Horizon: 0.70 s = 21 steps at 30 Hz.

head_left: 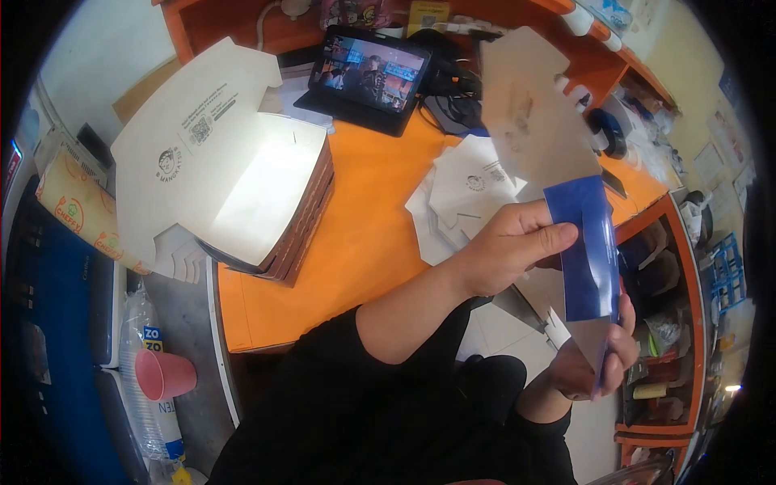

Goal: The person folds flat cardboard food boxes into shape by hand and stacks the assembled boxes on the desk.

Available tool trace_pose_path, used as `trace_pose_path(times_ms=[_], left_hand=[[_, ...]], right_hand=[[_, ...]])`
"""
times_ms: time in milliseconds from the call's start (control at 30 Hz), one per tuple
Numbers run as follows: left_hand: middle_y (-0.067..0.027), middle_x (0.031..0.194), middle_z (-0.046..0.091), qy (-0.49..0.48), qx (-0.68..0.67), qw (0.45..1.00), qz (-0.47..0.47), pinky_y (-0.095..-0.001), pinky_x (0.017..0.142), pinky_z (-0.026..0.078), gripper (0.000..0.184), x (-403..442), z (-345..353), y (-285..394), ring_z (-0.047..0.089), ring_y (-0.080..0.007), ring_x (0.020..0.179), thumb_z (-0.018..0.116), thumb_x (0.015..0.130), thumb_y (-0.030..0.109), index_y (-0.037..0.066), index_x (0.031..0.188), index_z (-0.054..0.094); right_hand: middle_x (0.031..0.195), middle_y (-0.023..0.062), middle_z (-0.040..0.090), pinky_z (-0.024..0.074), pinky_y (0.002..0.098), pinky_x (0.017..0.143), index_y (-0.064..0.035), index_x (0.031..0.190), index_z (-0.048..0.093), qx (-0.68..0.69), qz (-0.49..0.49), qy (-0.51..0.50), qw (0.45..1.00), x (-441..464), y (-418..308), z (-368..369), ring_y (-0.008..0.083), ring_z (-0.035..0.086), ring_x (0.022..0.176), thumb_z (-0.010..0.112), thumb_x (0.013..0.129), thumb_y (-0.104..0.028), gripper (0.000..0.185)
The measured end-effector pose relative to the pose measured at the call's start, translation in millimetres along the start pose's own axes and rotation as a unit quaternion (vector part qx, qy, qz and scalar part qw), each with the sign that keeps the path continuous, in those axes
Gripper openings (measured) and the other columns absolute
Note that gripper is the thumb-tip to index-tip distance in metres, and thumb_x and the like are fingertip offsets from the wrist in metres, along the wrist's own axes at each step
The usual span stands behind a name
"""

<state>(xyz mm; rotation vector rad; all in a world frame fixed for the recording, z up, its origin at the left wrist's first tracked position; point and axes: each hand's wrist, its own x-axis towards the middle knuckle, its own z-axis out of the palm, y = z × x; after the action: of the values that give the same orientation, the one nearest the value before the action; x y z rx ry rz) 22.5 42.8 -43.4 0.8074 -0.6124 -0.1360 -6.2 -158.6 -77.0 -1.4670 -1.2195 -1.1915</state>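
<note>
A partly folded cardboard food box (594, 271) is held up on the right, with its blue outer side facing me and its wide grey-white flap (533, 113) rising above. My left hand (517, 246) grips its left edge, thumb pressed on the blue panel and fingers hidden behind it. Lower down, my right hand (602, 364) is wrapped around the box's bottom end by a folded corner flap. Several flat box blanks (473, 187) lie behind my left hand. To the left stands a nested stack of folded boxes (267, 190), white inside and brown outside, lids raised.
A tablet (372, 77) showing a video leans at the back of the orange table (368, 214). Dark cables (453, 81) lie beside it. At lower left are a pink cup (166, 374) and a sleeve of plastic cups (141, 323). Orange-edged shelves (683, 323) stand at right.
</note>
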Motion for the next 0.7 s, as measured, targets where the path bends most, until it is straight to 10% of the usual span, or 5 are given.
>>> trace_pose_path(times_ms=[167,433,700], left_hand=[[-0.0057,0.119,0.066,0.047,-0.002,0.999,0.007,-0.0357,0.094,0.053,0.029,4.0,-2.9,-4.2,0.064,-0.0164,0.109,0.056,0.101,0.022,0.004,0.124,0.061],[-0.0065,0.116,0.067,0.026,0.017,0.999,0.010,-0.0348,0.095,0.054,0.029,3.9,-1.6,-4.7,0.065,-0.0158,0.107,0.056,0.102,0.020,0.002,0.124,0.061],[-0.0078,0.114,0.068,-0.014,0.045,0.998,0.040,-0.0286,0.088,0.054,0.029,2.3,0.3,-18.1,0.065,-0.0122,0.101,0.058,0.101,0.018,-0.003,0.121,0.063]], right_hand=[[0.129,0.0213,0.053,0.0441,0.0634,0.101,-0.0177,0.131,0.055,-0.088,0.071,-0.073,0.991,26.6,-9.0,11.4,0.0516,0.053,0.120,0.034,0.103,-0.051,0.048],[0.124,0.0195,0.056,0.0423,0.0602,0.107,-0.0052,0.132,0.054,0.226,0.129,0.048,0.964,18.7,2.7,-9.3,0.0463,0.049,0.126,0.026,0.102,-0.059,0.068],[0.134,0.0255,0.052,0.0439,0.0448,0.101,-0.0008,0.119,0.065,-0.251,0.082,-0.136,0.955,37.7,-5.9,3.5,0.0409,0.053,0.124,0.037,0.104,-0.042,0.053]])
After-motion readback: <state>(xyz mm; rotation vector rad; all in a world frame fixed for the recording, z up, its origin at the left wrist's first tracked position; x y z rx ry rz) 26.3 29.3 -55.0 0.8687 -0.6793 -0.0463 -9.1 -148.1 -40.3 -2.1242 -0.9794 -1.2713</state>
